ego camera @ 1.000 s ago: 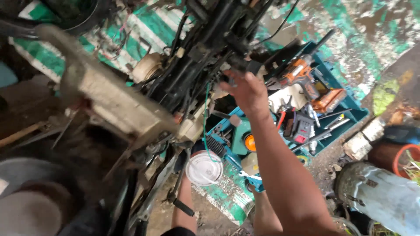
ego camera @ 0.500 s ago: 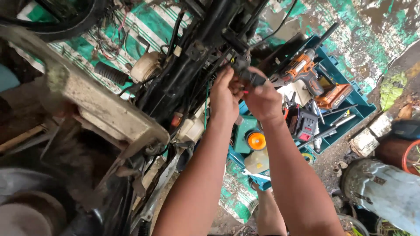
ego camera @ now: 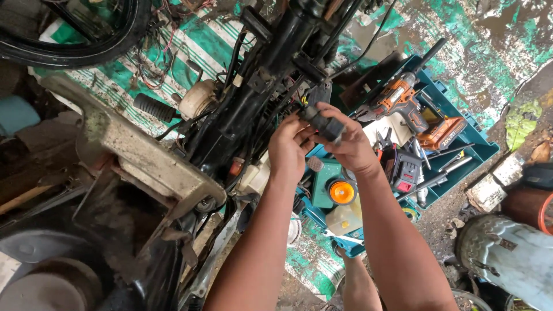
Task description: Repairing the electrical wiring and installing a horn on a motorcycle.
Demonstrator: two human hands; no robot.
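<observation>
Both my hands are raised together at a black motorcycle frame [ego camera: 271, 75] stripped of its panels. My right hand [ego camera: 345, 144] grips a small black connector block [ego camera: 324, 122] on the frame's wiring. My left hand [ego camera: 288, 147] pinches the same block from the left, fingers bent around it. Black cables [ego camera: 345, 29] run up from the block along the frame. A worn grey seat base [ego camera: 144, 155] juts out to the left of my arms.
Below my hands sits a teal tool tray [ego camera: 461, 147] holding an orange cordless drill [ego camera: 403, 103], a battery, wrenches and pliers. A black tyre [ego camera: 75, 40] lies at top left, a pale metal canister [ego camera: 507, 259] at bottom right. Green-and-white striped sheeting covers the wet ground.
My left arm came up from low by the white lid to join my right hand at the frame. Both hands have closed on the black connector block.
</observation>
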